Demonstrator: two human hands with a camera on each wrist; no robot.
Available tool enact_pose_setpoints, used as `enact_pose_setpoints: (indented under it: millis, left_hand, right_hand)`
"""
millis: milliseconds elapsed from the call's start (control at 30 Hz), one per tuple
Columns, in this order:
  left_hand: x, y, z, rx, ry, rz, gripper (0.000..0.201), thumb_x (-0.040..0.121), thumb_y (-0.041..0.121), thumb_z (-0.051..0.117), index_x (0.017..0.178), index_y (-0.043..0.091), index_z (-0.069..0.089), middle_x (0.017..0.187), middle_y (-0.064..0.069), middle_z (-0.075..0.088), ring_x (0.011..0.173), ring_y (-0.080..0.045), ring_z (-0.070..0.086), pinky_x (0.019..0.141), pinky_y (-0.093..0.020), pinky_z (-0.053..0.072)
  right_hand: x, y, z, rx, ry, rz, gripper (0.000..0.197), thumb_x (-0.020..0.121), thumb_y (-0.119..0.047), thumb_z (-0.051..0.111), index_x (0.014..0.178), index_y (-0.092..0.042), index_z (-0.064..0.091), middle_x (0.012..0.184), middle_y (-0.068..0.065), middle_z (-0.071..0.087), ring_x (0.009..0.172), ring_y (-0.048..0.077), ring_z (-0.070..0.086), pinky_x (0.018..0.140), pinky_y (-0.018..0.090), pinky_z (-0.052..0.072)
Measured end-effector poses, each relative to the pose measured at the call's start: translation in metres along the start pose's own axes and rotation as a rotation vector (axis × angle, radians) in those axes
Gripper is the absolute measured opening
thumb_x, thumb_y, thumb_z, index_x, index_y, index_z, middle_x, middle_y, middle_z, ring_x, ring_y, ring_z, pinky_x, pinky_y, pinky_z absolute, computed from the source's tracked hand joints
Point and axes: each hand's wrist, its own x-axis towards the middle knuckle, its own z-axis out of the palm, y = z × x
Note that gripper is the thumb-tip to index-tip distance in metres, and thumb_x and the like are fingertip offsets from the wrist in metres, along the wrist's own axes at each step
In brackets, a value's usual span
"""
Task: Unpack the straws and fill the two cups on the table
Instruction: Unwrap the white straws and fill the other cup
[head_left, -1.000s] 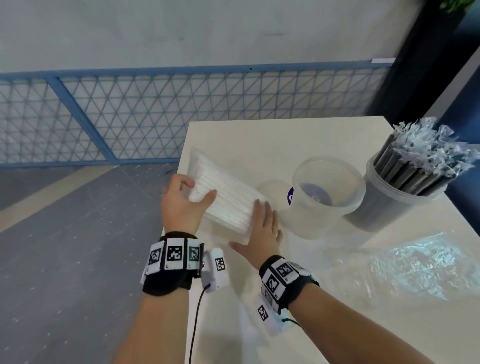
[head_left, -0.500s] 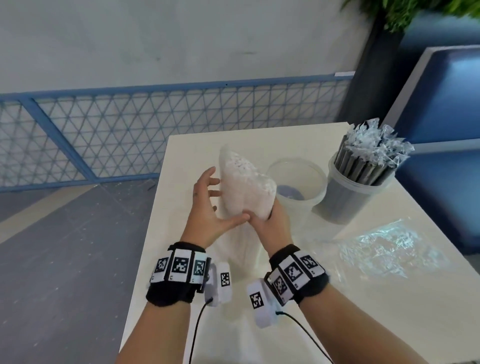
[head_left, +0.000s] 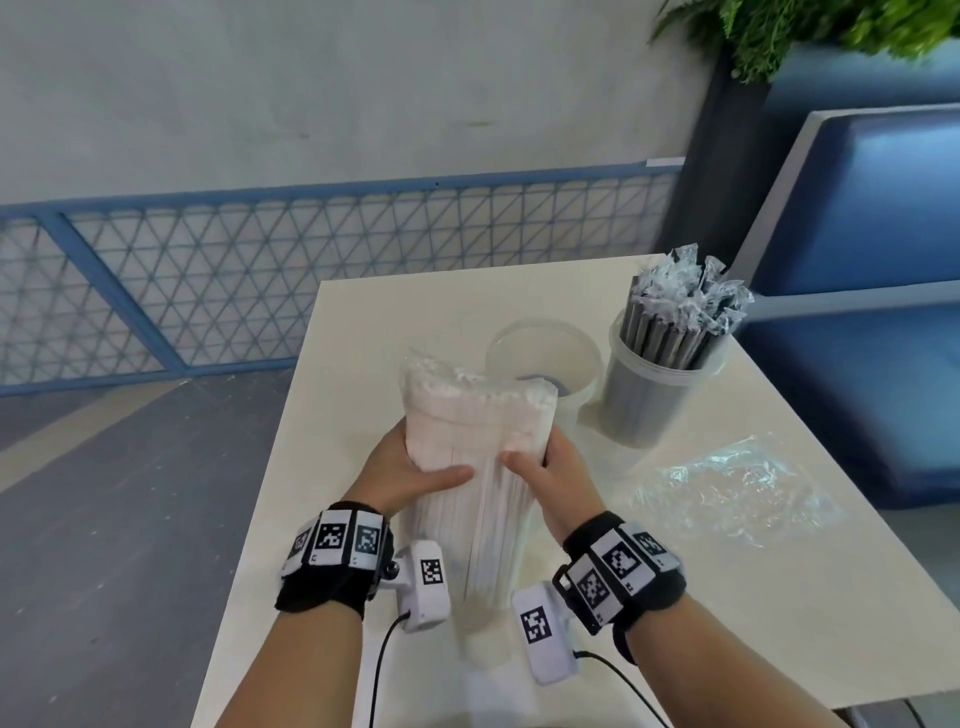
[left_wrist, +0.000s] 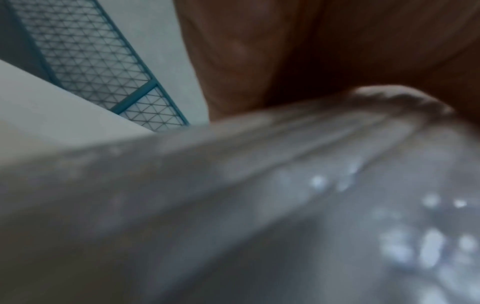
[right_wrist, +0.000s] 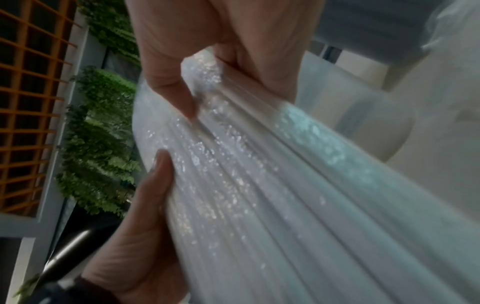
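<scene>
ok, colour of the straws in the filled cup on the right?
Dark grey straws in clear crinkled wrappers, standing in the translucent plastic cup; the head view shows it best.

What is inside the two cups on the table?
The right cup is packed with grey wrapped straws. The other cup behind the white straw pack shows only something dark at its bottom; the pack covers part of it.

Two hands: the left hand (head_left: 402, 470) and the right hand (head_left: 558, 475). One upright clear-plastic pack of white paper-wrapped straws (head_left: 475, 457). Two translucent round plastic cups: one cup without straws (head_left: 543, 358), one cup packed with grey wrapped straws (head_left: 660, 379), too many to count. One crumpled clear plastic bag (head_left: 727, 499). One pale rectangular counter (head_left: 753, 613)
</scene>
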Motion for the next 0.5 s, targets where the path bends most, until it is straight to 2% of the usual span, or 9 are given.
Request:
enact_pose_setpoints:
  millis: [100,133,233,300,400,500]
  left_hand:
    - [-0.003,0.006,0.011,0.065,0.070,0.029,0.061,0.048,0.025,0.092,0.096,0.032,0.054,0.098,0.014,0.064,0.094,-0.003,0.061,0.073,-0.017,0.047]
    - [-0.004,0.008,0.013,0.089,0.091,0.038,0.058,0.052,0.020,0.090,0.095,0.032,0.054,0.098,0.014,0.063,0.095,-0.004,0.060,0.073,-0.016,0.045]
    - [-0.004,0.015,0.019,0.142,0.119,0.062,0.058,0.054,0.021,0.089,0.098,0.033,0.053,0.098,0.015,0.062,0.096,-0.003,0.058,0.073,-0.017,0.044]
    - [-0.006,0.019,0.022,0.180,0.130,0.076,0.059,0.055,0.022,0.089,0.099,0.034,0.051,0.098,0.017,0.061,0.095,-0.003,0.058,0.074,-0.018,0.044]
    - [-0.008,0.023,0.026,0.237,0.155,0.091,0.062,0.056,0.025,0.089,0.104,0.032,0.050,0.096,0.020,0.059,0.094,-0.005,0.057,0.075,-0.018,0.043]
    - [-0.010,0.023,0.030,0.265,0.170,0.090,0.065,0.055,0.027,0.089,0.106,0.031,0.048,0.096,0.021,0.058,0.093,-0.004,0.056,0.073,-0.015,0.042]
  right_hand:
    - [0.000,-0.003,-0.011,-0.043,0.051,-0.041,0.049,0.076,-0.014,0.065,0.121,-0.022,0.051,0.115,-0.001,0.064,0.108,0.015,0.060,0.094,0.043,0.051]
    - [0.000,-0.004,-0.015,-0.060,0.074,-0.057,0.049,0.077,-0.012,0.066,0.122,-0.021,0.050,0.115,-0.001,0.063,0.107,0.015,0.060,0.092,0.038,0.052]
    - [-0.001,-0.010,-0.025,-0.118,0.151,-0.125,0.049,0.079,-0.009,0.068,0.124,-0.013,0.047,0.113,-0.004,0.058,0.099,0.008,0.058,0.073,0.010,0.051]
    - [-0.002,-0.014,-0.030,-0.124,0.207,-0.152,0.048,0.079,-0.011,0.070,0.122,-0.012,0.048,0.109,-0.005,0.056,0.092,0.001,0.055,0.063,0.001,0.045]
    - [-0.002,-0.016,-0.034,-0.104,0.271,-0.128,0.047,0.078,-0.017,0.072,0.117,-0.012,0.048,0.101,-0.005,0.056,0.087,0.006,0.056,0.063,0.007,0.047]
    - [-0.001,-0.014,-0.036,-0.066,0.297,-0.088,0.043,0.077,-0.021,0.073,0.111,-0.017,0.047,0.090,-0.011,0.055,0.082,0.008,0.057,0.075,0.021,0.050]
